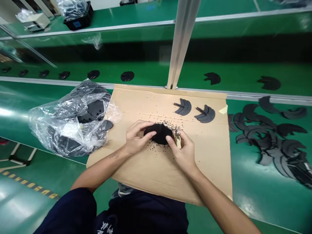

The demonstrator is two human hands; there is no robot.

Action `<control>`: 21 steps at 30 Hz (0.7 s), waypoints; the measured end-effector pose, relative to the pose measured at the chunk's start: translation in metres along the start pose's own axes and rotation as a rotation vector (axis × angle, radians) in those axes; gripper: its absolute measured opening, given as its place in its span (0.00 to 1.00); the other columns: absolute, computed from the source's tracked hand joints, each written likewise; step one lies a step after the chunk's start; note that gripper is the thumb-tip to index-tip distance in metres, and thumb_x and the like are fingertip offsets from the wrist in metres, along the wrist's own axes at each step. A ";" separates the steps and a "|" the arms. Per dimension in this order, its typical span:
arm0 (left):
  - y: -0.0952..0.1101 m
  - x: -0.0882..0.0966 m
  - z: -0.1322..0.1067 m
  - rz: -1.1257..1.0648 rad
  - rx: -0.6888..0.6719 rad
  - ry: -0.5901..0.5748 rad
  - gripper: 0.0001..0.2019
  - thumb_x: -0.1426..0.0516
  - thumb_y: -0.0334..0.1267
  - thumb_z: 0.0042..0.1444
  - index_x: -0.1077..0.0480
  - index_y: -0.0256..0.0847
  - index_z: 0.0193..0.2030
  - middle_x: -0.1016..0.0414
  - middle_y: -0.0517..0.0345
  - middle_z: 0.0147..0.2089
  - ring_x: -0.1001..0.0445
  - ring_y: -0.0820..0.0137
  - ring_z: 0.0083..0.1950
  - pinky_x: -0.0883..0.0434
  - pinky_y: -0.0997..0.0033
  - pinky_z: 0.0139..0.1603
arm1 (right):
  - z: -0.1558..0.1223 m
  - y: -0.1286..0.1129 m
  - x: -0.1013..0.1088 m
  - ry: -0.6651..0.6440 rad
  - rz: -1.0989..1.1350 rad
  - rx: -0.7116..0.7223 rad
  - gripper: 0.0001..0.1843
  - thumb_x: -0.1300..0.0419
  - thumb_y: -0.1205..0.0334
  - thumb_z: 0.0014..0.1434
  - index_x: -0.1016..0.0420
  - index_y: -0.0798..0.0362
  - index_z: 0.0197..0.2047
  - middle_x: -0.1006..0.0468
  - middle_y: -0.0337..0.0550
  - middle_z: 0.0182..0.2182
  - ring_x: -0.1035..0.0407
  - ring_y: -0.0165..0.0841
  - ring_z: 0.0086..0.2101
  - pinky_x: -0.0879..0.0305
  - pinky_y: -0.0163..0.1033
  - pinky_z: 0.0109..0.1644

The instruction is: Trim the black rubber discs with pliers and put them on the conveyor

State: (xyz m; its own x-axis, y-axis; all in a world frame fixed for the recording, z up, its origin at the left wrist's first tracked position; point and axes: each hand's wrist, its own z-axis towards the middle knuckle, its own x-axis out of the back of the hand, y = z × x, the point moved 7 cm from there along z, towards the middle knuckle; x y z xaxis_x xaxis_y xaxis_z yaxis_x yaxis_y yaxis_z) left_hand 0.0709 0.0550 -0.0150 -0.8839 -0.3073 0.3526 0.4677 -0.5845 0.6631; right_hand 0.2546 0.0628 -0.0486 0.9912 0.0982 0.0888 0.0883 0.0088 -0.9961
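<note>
My left hand (137,138) grips a rounded black foam piece (159,134) from the left, over a sheet of brown cardboard (207,162). My right hand (182,151) holds a small hand tool (177,139) with a pale handle and metal tip, right against the piece's right edge. Its exact type is hard to tell. Black crumbs (156,148) are scattered around both hands. Farther up the cardboard lie two fan-shaped black pieces (184,107) (206,113), each with a thin dark strip sticking out to the left.
A clear plastic bag of black pieces (73,120) lies left of the cardboard on a green conveyor belt (36,120). A heap of black pieces (268,139) lies to the right. More pieces sit on a farther green belt (126,76), beyond an aluminium post (181,42).
</note>
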 end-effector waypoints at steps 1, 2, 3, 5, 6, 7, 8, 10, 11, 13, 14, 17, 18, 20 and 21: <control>-0.003 -0.003 0.000 -0.012 0.037 -0.034 0.13 0.34 0.36 0.58 0.25 0.40 0.49 0.20 0.56 0.41 0.23 0.74 0.40 0.25 0.77 0.37 | 0.000 0.000 0.000 -0.002 0.012 0.000 0.15 0.36 0.50 0.60 0.33 0.50 0.33 0.38 0.33 0.25 0.44 0.29 0.27 0.43 0.35 0.32; -0.004 -0.005 0.000 -0.011 0.064 -0.060 0.13 0.34 0.36 0.59 0.25 0.40 0.49 0.20 0.56 0.41 0.23 0.74 0.40 0.26 0.76 0.38 | 0.001 0.001 0.000 -0.002 0.022 -0.001 0.15 0.36 0.49 0.60 0.33 0.50 0.33 0.37 0.33 0.26 0.43 0.29 0.27 0.42 0.35 0.33; -0.004 -0.007 0.000 -0.001 0.081 -0.080 0.12 0.35 0.37 0.59 0.25 0.40 0.49 0.21 0.56 0.40 0.23 0.74 0.40 0.26 0.76 0.38 | 0.001 0.001 0.000 0.001 0.029 -0.003 0.15 0.36 0.48 0.60 0.33 0.50 0.33 0.37 0.34 0.26 0.43 0.29 0.28 0.41 0.35 0.33; -0.004 -0.009 0.001 0.022 0.100 -0.093 0.12 0.35 0.38 0.60 0.25 0.40 0.49 0.21 0.55 0.41 0.23 0.73 0.41 0.25 0.75 0.39 | 0.002 0.002 -0.001 0.005 0.042 -0.013 0.16 0.36 0.48 0.60 0.33 0.50 0.34 0.36 0.34 0.26 0.42 0.29 0.28 0.40 0.35 0.33; -0.004 -0.009 0.001 0.027 0.112 -0.091 0.11 0.36 0.39 0.60 0.25 0.40 0.48 0.21 0.54 0.41 0.23 0.72 0.42 0.25 0.74 0.40 | 0.002 0.003 -0.001 0.003 0.048 -0.018 0.16 0.35 0.48 0.59 0.33 0.50 0.34 0.36 0.34 0.26 0.42 0.29 0.28 0.40 0.35 0.33; -0.004 -0.010 0.001 0.026 0.129 -0.091 0.11 0.36 0.40 0.60 0.25 0.39 0.48 0.21 0.54 0.42 0.23 0.71 0.43 0.25 0.73 0.42 | 0.002 0.003 -0.002 0.001 0.052 -0.021 0.16 0.35 0.48 0.59 0.33 0.50 0.34 0.36 0.34 0.26 0.42 0.29 0.28 0.39 0.35 0.33; -0.006 -0.010 0.001 0.014 0.154 -0.094 0.12 0.36 0.40 0.60 0.26 0.39 0.49 0.21 0.53 0.44 0.23 0.70 0.45 0.25 0.73 0.43 | 0.002 0.002 -0.003 -0.001 0.057 -0.022 0.16 0.35 0.48 0.59 0.33 0.50 0.34 0.35 0.34 0.26 0.42 0.29 0.28 0.39 0.35 0.33; -0.011 -0.013 -0.001 -0.046 0.229 -0.121 0.15 0.37 0.42 0.61 0.27 0.39 0.52 0.21 0.51 0.47 0.22 0.69 0.48 0.25 0.71 0.47 | 0.001 0.001 -0.004 0.007 0.060 -0.015 0.16 0.35 0.48 0.59 0.33 0.50 0.34 0.35 0.34 0.27 0.41 0.29 0.28 0.38 0.35 0.33; -0.014 -0.015 -0.003 -0.092 0.269 -0.148 0.15 0.38 0.42 0.62 0.28 0.39 0.53 0.21 0.50 0.49 0.22 0.68 0.49 0.24 0.70 0.49 | 0.000 0.000 -0.003 0.016 0.056 -0.008 0.16 0.35 0.47 0.59 0.32 0.50 0.34 0.34 0.35 0.27 0.40 0.29 0.28 0.38 0.35 0.33; -0.018 -0.021 -0.006 -0.198 0.337 -0.194 0.15 0.40 0.44 0.64 0.28 0.38 0.53 0.21 0.49 0.49 0.21 0.68 0.50 0.24 0.69 0.52 | -0.002 -0.003 -0.002 0.028 0.035 0.009 0.16 0.35 0.47 0.58 0.32 0.50 0.34 0.33 0.35 0.27 0.40 0.30 0.28 0.38 0.36 0.32; -0.019 -0.023 -0.006 -0.249 0.359 -0.206 0.15 0.41 0.45 0.65 0.27 0.37 0.51 0.20 0.49 0.48 0.21 0.68 0.49 0.24 0.69 0.52 | -0.002 -0.004 -0.002 0.023 0.020 0.017 0.16 0.35 0.47 0.58 0.31 0.50 0.34 0.33 0.35 0.27 0.40 0.30 0.28 0.38 0.36 0.32; -0.020 -0.025 -0.001 -0.347 0.384 -0.214 0.14 0.41 0.46 0.64 0.26 0.36 0.47 0.19 0.50 0.45 0.20 0.68 0.46 0.23 0.70 0.49 | 0.000 -0.010 0.000 -0.013 -0.033 0.046 0.16 0.35 0.46 0.59 0.29 0.50 0.34 0.33 0.35 0.26 0.40 0.29 0.27 0.38 0.36 0.32; -0.020 -0.024 0.001 -0.358 0.380 -0.223 0.14 0.41 0.46 0.64 0.26 0.36 0.47 0.19 0.50 0.45 0.20 0.68 0.46 0.23 0.69 0.49 | 0.002 -0.013 0.001 -0.013 -0.053 0.060 0.15 0.35 0.47 0.59 0.28 0.50 0.35 0.32 0.35 0.26 0.40 0.29 0.26 0.37 0.37 0.33; -0.018 -0.023 0.007 -0.350 0.357 -0.261 0.13 0.40 0.44 0.64 0.25 0.36 0.47 0.19 0.49 0.46 0.20 0.67 0.48 0.23 0.68 0.51 | 0.008 -0.021 0.005 0.007 -0.101 0.098 0.15 0.34 0.48 0.58 0.26 0.51 0.39 0.28 0.36 0.28 0.37 0.30 0.28 0.35 0.38 0.36; -0.017 -0.022 0.010 -0.332 0.340 -0.281 0.13 0.40 0.43 0.64 0.25 0.36 0.48 0.19 0.49 0.47 0.20 0.67 0.48 0.23 0.68 0.52 | 0.011 -0.025 0.006 0.015 -0.126 0.119 0.15 0.34 0.48 0.57 0.25 0.50 0.41 0.26 0.37 0.30 0.35 0.31 0.30 0.34 0.39 0.38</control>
State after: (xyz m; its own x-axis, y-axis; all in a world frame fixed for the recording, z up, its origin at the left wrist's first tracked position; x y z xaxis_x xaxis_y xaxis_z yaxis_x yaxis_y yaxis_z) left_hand 0.0825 0.0793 -0.0281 -0.9713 0.0916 0.2197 0.1792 -0.3262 0.9282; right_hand 0.2572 0.0741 -0.0230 0.9745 0.0743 0.2117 0.2002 0.1381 -0.9700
